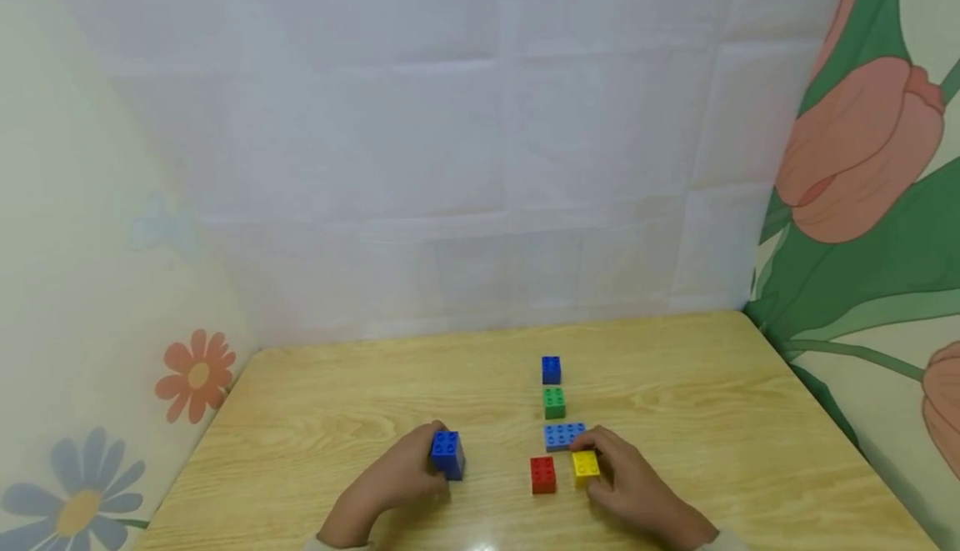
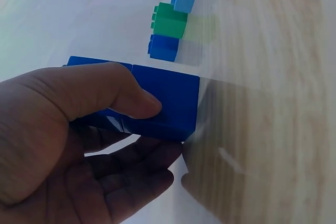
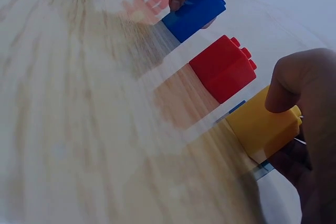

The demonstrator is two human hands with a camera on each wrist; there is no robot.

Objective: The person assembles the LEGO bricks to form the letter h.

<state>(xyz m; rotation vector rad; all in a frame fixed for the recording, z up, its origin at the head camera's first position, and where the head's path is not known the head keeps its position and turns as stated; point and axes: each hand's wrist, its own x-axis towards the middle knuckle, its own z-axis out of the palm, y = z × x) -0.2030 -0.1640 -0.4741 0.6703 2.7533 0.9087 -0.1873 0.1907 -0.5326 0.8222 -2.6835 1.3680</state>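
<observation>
My left hand (image 1: 405,469) grips a stack of two dark blue toy bricks (image 1: 447,458), upright at the table's front middle. The left wrist view shows the thumb on one face and the seam between the two bricks (image 2: 167,95). To the right, my right hand (image 1: 633,484) pinches a yellow brick (image 1: 585,469) between thumb and fingers. In the right wrist view the yellow brick (image 3: 262,127) seems to stand on the table. A red brick (image 1: 543,476) stands just left of it. Behind them lies a longer light blue brick (image 1: 564,436), close to my right fingers.
Farther back, a green brick (image 1: 554,403) and a small dark blue brick (image 1: 551,370) stand in line on the wood-grain table (image 1: 337,393). A white sheet (image 1: 465,159) hangs at the table's back edge. Flower-patterned walls (image 1: 862,159) flank both sides.
</observation>
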